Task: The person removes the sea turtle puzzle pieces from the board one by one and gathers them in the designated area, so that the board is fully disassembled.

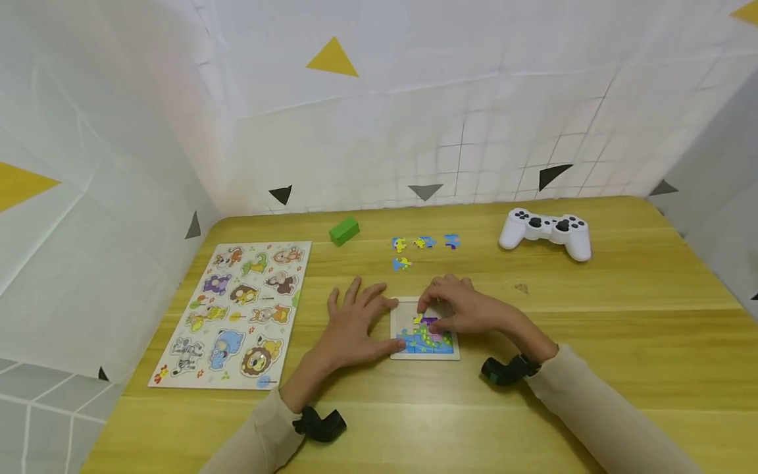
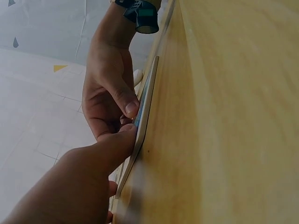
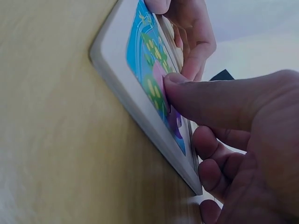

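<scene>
A small square jigsaw puzzle board (image 1: 414, 356) with a pale rim lies on the table, its lower part filled with blue, green and pink pieces. My left hand (image 1: 353, 329) is spread at its left side, thumb on the lower left corner and a fingertip at the upper left. Over the board, my right hand (image 1: 464, 306) has bent fingers and thumb around a purple and yellow puzzle piece (image 1: 428, 320). In the right wrist view, the right thumb (image 3: 201, 100) presses on the pink and purple area; the fingertips' contact with the piece is hidden.
Several loose puzzle pieces (image 1: 399, 245) lie behind the board. A green block (image 1: 344, 231) sits at the back, and a white game controller (image 1: 546, 232) at the back right. On the left lies a large animal puzzle board (image 1: 237, 342). White sheeting (image 1: 379, 145) hangs behind the table.
</scene>
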Demonstrator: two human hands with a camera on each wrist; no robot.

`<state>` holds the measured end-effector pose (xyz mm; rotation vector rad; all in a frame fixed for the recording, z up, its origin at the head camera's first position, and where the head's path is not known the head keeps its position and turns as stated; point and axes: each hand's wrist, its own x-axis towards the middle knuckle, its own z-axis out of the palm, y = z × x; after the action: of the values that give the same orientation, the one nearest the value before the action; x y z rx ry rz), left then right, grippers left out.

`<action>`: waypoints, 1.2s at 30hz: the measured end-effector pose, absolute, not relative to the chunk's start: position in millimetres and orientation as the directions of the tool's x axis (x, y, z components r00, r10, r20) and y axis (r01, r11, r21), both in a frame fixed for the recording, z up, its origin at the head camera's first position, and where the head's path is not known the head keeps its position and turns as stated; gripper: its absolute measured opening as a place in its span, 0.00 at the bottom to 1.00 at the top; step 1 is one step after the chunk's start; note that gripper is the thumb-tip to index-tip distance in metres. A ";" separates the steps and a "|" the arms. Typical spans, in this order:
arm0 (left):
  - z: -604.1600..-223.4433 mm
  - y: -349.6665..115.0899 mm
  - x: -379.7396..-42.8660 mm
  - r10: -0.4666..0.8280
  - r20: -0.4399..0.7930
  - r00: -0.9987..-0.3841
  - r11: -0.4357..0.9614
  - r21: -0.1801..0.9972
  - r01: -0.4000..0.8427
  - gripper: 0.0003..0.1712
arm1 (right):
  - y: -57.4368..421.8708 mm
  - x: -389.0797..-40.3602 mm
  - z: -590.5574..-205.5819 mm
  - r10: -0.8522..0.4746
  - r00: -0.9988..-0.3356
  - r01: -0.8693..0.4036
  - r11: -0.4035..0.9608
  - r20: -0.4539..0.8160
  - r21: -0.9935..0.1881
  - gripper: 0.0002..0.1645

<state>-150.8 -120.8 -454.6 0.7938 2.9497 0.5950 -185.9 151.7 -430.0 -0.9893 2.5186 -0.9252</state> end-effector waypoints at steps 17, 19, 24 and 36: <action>-453.1 -120.6 -150.1 0.488 0.090 -0.868 0.792 0.372 0.483 0.41 | 151.3 -185.8 -425.0 -0.683 -0.730 -0.453 0.527 -0.041 -0.719 0.18; -453.2 -120.5 -150.3 0.487 0.089 -0.869 0.793 0.371 0.483 0.40 | 149.7 -184.7 -423.7 -0.682 -0.730 -0.447 0.527 -0.046 -0.722 0.19; -453.9 -120.8 -150.6 0.488 0.079 -0.870 0.796 0.369 0.480 0.41 | 145.2 -181.6 -423.8 -0.695 -0.718 -0.482 0.537 -0.038 -0.692 0.21; -454.6 -120.6 -150.7 0.492 0.083 -0.867 0.795 0.363 0.486 0.42 | 144.3 -179.8 -424.2 -0.723 -0.690 -0.570 0.525 0.022 -0.632 0.22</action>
<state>-150.7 -120.6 -454.6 0.8072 2.9610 0.5924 -179.8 144.3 -424.2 -1.0909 2.5232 -0.9116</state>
